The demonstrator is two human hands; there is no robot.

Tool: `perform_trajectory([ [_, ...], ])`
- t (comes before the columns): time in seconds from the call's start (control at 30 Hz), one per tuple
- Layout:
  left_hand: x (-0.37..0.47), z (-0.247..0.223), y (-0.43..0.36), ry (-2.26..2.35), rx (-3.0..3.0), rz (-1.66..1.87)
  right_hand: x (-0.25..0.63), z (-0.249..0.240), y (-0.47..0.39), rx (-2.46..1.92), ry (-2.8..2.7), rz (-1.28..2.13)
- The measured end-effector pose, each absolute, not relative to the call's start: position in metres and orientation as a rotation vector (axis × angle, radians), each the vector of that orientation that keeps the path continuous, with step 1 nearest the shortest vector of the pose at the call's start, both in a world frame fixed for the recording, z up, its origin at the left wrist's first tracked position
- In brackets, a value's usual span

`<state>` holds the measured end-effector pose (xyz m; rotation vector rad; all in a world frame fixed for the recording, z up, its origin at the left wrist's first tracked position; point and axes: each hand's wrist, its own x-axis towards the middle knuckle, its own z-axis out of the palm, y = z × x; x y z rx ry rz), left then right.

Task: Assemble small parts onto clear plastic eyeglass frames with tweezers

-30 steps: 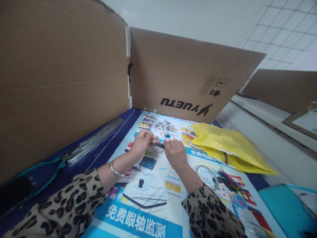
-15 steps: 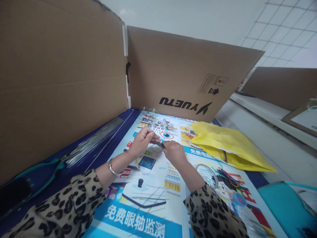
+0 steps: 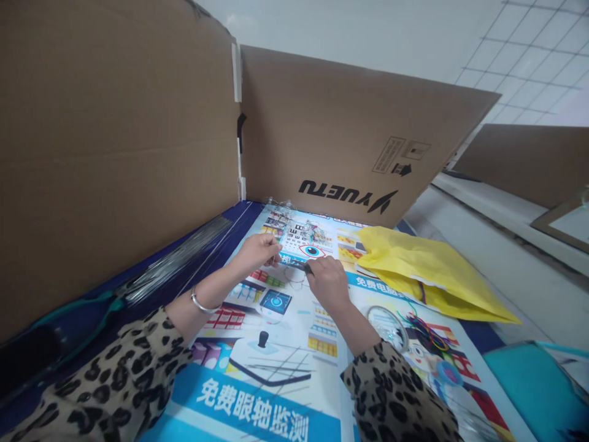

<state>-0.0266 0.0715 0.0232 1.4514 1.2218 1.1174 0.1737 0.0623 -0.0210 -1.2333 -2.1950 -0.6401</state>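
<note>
Fingers (image 3: 316, 267) of the right hand (image 3: 330, 287) are gripping a dark tool (image 3: 302, 266); left hand's (image 3: 254, 253) are pinching closed, contents unclear; steadiness is helping.

Seemingly a makeshift craft workspace — loose wires (image 3: 184, 258), teal-handled pliers (image 3: 105, 304) and colored cords (image 3: 426, 331) lie between cardboard panels (image 3: 350, 135) on a poster-covered table (image 3: 294, 331).

Right hand (image 3: 327, 282) grips a dark tool (image 3: 302, 266) (left hand (image 3: 261, 252) nearby)
</note>
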Motion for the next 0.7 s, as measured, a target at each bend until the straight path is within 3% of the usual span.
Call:
perform_trajectory([
  [0.7,-0.003,0.005,0.06,1.168,1.305,1.185,0.168,-0.009,0.048,-1.03,-2.232,-0.945],
])
